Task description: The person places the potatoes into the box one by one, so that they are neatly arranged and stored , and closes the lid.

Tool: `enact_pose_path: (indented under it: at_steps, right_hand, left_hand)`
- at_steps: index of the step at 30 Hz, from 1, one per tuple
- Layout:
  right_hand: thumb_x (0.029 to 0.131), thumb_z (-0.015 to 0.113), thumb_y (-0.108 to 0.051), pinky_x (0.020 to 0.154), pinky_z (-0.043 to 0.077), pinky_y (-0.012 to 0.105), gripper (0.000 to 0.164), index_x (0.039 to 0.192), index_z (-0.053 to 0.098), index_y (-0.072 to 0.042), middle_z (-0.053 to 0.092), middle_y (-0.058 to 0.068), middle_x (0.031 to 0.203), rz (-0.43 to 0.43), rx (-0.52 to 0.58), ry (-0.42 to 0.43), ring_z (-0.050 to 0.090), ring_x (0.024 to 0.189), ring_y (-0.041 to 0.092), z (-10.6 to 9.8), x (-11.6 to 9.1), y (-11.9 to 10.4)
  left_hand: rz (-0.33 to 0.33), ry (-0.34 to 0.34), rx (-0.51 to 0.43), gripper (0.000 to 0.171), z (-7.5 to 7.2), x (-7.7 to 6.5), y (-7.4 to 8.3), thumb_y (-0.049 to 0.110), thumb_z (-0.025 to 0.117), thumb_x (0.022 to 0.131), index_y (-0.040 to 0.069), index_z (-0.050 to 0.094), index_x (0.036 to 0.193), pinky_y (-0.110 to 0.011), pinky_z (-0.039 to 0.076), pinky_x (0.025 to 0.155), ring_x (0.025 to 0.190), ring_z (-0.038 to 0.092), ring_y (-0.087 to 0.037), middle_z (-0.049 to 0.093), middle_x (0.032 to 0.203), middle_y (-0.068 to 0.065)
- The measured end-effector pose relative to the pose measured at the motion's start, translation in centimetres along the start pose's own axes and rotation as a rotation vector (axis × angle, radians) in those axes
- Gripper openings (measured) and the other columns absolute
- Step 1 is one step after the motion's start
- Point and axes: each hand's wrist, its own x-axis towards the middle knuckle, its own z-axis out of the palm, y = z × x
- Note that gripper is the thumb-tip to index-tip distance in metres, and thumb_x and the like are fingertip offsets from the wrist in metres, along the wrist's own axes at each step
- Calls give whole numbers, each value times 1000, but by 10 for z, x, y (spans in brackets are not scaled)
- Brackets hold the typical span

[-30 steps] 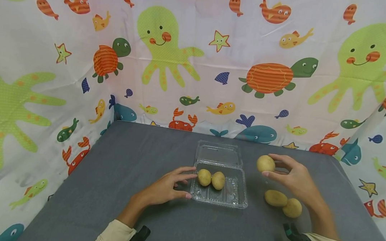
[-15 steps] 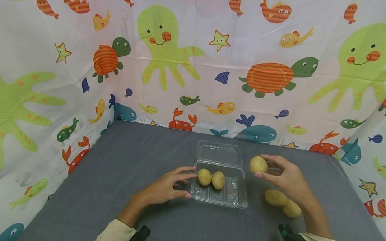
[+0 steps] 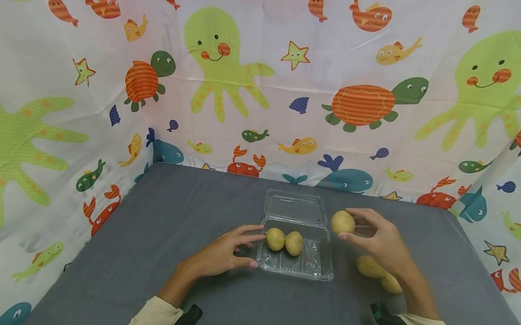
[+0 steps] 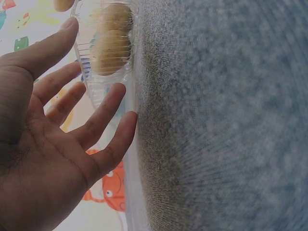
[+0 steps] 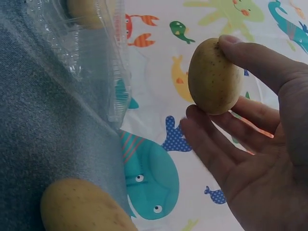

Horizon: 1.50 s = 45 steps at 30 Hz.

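Observation:
My right hand (image 3: 381,238) pinches a potato (image 3: 342,223) between thumb and fingertips, held up just right of a clear plastic clamshell box (image 3: 317,267). In the right wrist view the held potato (image 5: 214,77) looks smooth and yellow with small dark specks. Two more potatoes (image 3: 285,242) lie side by side in the left part of the box, whose lid (image 3: 295,207) is folded back. My left hand (image 3: 226,252) rests at the box's left edge with fingers spread. The left wrist view shows this hand (image 4: 57,139) with thumb and fingers beside the clear wall.
Two loose potatoes (image 3: 369,267) lie on the grey table (image 3: 189,203) under the right forearm, which partly covers one. A curtain printed with sea animals (image 3: 264,85) hangs along the table's back and sides. A dark band circles each wrist.
My right hand has moved left with its potato, from above the loose potatoes to near the box's right edge. The left hand and the box have stayed in place.

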Motion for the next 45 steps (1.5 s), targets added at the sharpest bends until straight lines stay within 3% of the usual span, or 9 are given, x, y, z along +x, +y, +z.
enact_pose_path:
  at_steps: [9, 19, 28, 40, 45]
  right_hand:
    - [88, 90, -33, 90, 53, 18, 61, 143, 66, -25, 69, -4, 133, -23, -82, 5, 58, 112, 1, 9, 2, 3]
    - [86, 92, -33, 92, 53, 23, 63, 142, 67, -20, 71, -3, 133, -56, -111, -17, 61, 113, 5, 19, 6, 9]
    - [86, 90, -39, 94, 57, 50, 66, 143, 66, -16, 70, -2, 131, -25, -100, -69, 62, 117, 21, 29, 6, 15]
    - [83, 90, -50, 95, 51, 60, 64, 140, 69, -28, 69, 0, 133, 29, -93, -104, 61, 119, 30, 37, 4, 12]
    - [82, 91, -51, 98, 48, 65, 64, 138, 71, -29, 68, -1, 139, 17, -102, -121, 57, 124, 28, 41, 5, 14]
  left_hand:
    - [-3, -3, -5, 67, 0, 0, 0, 36, 80, 97, 22, 54, 157, -56, 50, 107, 132, 62, -25, 34, 170, 12]
    - [7, 2, -11, 67, 0, 1, 1, 35, 80, 97, 20, 54, 157, -57, 50, 106, 132, 63, -26, 35, 170, 10]
    - [-3, 3, -3, 67, 1, 0, 0, 34, 81, 97, 21, 55, 157, -57, 50, 106, 132, 63, -26, 35, 169, 11]
    - [-9, 1, -11, 67, 1, 1, -1, 35, 80, 97, 22, 54, 157, -58, 49, 107, 132, 62, -26, 34, 170, 11]
    - [-12, 3, -9, 67, 1, 1, -1, 35, 80, 97, 22, 54, 157, -58, 49, 108, 133, 62, -26, 34, 170, 11]
